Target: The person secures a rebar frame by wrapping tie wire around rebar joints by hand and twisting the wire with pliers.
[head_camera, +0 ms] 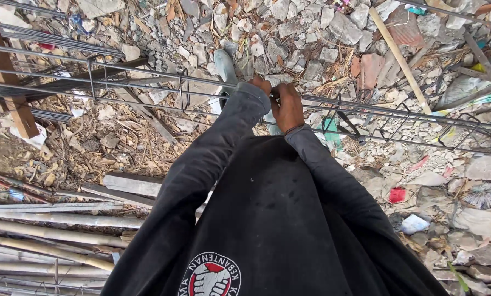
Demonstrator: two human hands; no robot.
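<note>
Rubble ground (448, 181) fills most of the frame, broken grey stones, brick bits, scraps of plastic and dry leaves. Uneven footing; my judgement is a shifted stone under my shoe (224, 66), upper centre, could tip me into the steel.

Steel rebar cage (147, 82) next, long bars with square stirrups, running from the upper left across to the right edge, held off the ground at about the middle of the frame. Wire ends and stirrup corners stick out near my wrists, so a snag on a sleeve or a scratch looks likely if I pull back fast.

Pile of pipes and flat bars (48, 230) at lower left, well apart from my hands. Wooden plank (7, 82) at far left, wooden stick (399, 55) at upper right.

My right hand (288, 107), centre frame, grip closed around a bar of the cage, knuckles up. My left hand (261, 86) just beside it, mostly hidden by the sleeve cuff; fingers curl onto the same bar, but I cannot tell how tight that grip is.

Both hands sit close together on one thin bar: if the cage rolls or sags, fingers could get pinched between bar and stirrup.
</note>
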